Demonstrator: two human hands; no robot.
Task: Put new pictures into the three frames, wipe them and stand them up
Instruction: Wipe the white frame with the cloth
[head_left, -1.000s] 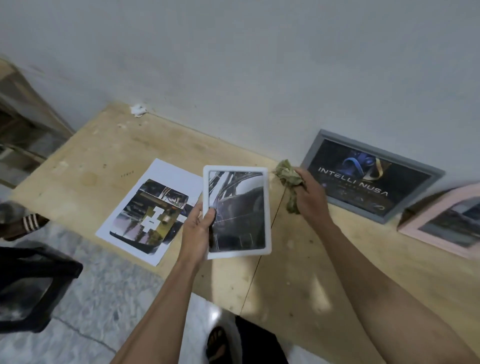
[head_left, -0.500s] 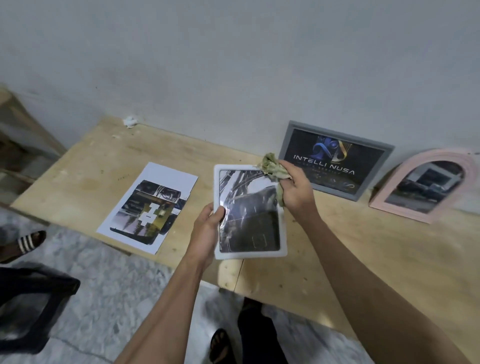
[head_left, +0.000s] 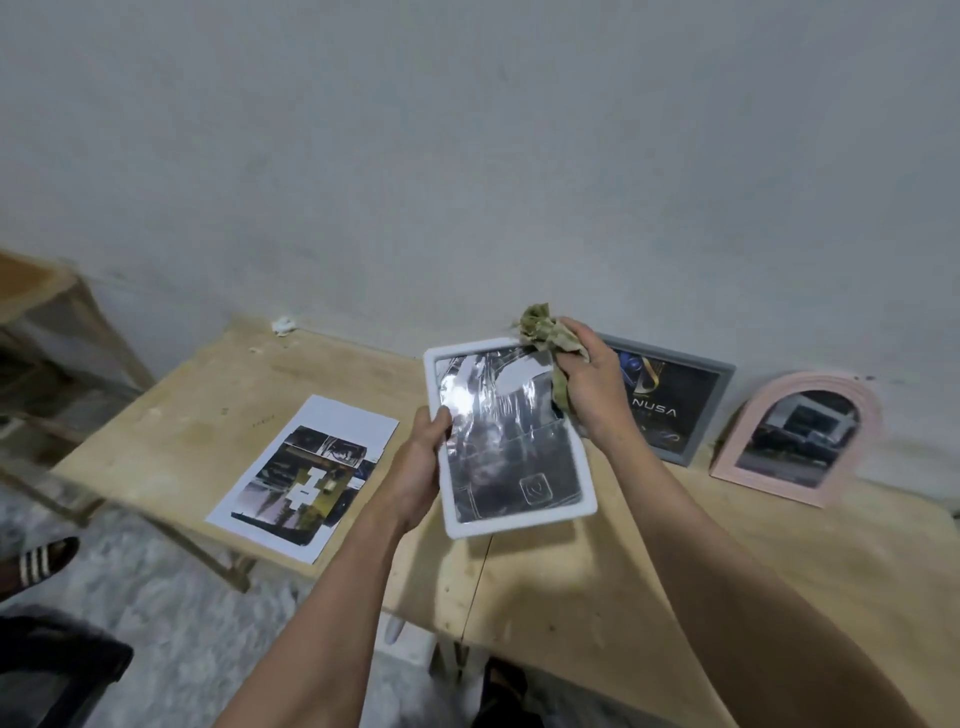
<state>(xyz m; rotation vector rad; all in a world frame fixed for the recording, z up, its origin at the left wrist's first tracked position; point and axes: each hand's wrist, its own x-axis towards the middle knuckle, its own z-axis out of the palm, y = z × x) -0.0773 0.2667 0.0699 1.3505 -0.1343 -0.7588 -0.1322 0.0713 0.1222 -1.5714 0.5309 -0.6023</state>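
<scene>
Left hand (head_left: 415, 467): fingers curled, thumb on the glass, pinching the left edge of the white frame (head_left: 511, 522), held above the table (head_left: 649, 582). Right hand (head_left: 589, 387): fingers bunched round the green cloth (head_left: 550, 332) at the frame's far right corner.

Risk: one-edge hold; hard wiping could twist the frame loose.

Frame faces up toward the camera; long axis runs away from the person, tilted slightly left.
</scene>
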